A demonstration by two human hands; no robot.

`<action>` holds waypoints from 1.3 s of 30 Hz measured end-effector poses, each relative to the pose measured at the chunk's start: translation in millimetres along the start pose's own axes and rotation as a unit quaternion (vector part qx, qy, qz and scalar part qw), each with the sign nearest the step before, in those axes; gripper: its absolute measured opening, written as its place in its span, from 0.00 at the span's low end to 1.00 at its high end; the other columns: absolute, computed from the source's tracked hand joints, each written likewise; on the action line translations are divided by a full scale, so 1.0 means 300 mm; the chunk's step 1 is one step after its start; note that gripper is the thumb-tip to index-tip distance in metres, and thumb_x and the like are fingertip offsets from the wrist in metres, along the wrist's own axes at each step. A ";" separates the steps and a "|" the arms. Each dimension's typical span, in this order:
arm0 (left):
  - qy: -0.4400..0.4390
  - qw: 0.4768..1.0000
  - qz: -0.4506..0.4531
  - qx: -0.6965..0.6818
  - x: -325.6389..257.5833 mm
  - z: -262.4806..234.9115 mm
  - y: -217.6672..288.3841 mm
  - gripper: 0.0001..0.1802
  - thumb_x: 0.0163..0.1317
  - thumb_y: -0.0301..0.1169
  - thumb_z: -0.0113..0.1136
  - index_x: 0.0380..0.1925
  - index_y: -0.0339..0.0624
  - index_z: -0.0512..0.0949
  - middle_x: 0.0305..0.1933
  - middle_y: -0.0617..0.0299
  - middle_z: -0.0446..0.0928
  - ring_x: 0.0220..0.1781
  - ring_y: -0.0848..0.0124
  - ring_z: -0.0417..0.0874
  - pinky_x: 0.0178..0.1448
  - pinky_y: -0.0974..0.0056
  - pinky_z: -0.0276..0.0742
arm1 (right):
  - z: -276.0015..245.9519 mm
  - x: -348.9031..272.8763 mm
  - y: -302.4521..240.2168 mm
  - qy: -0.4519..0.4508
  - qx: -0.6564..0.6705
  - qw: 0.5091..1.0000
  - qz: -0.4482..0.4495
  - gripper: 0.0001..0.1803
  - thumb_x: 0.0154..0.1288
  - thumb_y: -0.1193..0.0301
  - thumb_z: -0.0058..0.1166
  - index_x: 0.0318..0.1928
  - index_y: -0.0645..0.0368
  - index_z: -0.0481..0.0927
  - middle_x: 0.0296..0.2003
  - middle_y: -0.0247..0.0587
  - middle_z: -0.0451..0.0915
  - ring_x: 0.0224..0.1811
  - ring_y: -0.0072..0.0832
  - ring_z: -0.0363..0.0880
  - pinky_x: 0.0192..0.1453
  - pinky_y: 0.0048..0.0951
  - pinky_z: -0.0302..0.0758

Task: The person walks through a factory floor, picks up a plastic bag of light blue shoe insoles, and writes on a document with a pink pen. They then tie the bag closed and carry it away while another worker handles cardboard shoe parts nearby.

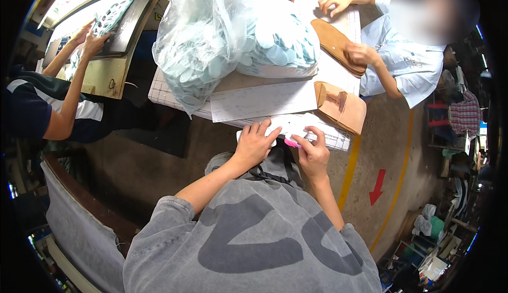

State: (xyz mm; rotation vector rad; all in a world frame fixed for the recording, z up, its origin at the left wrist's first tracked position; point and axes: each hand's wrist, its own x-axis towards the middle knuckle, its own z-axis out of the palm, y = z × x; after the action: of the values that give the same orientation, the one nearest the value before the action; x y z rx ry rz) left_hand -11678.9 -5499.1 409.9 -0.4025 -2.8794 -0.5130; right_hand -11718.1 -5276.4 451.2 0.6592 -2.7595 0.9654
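Grey sweatshirt fabric [254,240] with a broad dark marking fills the near foreground, and two bare forearms rise from it to the near edge of the table [174,100]. Left hand [255,143] lies palm down with its fingers loosely spread over a white sheet [291,123] at that edge, pressing it flat. Right hand [313,152] is curled, thumb and fingers pinched on a small pink marker [292,143] whose tip pokes out toward the left hand; the marker sits just at the sheet's near border. The white sheet is one pale, slightly crumpled piece, partly hidden under both hands; what it is made of cannot be told.

Just beyond it lies one long white paper strip [262,101] with faint ruled lines, and to its right one tan folded leather-like piece [341,107] hanging over the table corner. Behind these sits one big clear plastic bag [211,33] stuffed with pale blue oval pieces, too many to count.

Farther back on the right, one person in a light blue shirt [407,65] has two hands on a row of tan insole-shaped pieces [336,41]. At the far left, another person in a dark shirt [26,110] reaches with two hands toward a framed board [114,20].

On the floor [386,150] to the right run one yellow line [352,168] and one red arrow [377,187].
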 end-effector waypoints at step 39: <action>0.023 0.986 -0.011 -0.164 0.010 -0.171 0.038 0.10 0.66 0.38 0.73 0.44 0.53 0.85 0.48 0.60 0.79 0.50 0.57 0.80 0.52 0.54 0.73 | -0.098 0.050 -0.096 -0.259 0.090 0.961 0.037 0.08 0.76 0.65 0.61 0.48 0.54 0.87 0.33 0.49 0.86 0.36 0.51 0.86 0.39 0.46 0.80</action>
State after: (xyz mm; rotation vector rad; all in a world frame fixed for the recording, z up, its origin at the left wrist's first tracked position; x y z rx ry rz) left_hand -11671.4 -5506.8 461.2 -0.4000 -2.7577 -0.9927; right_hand -11718.7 -5283.6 494.5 0.9658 -3.1850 1.2200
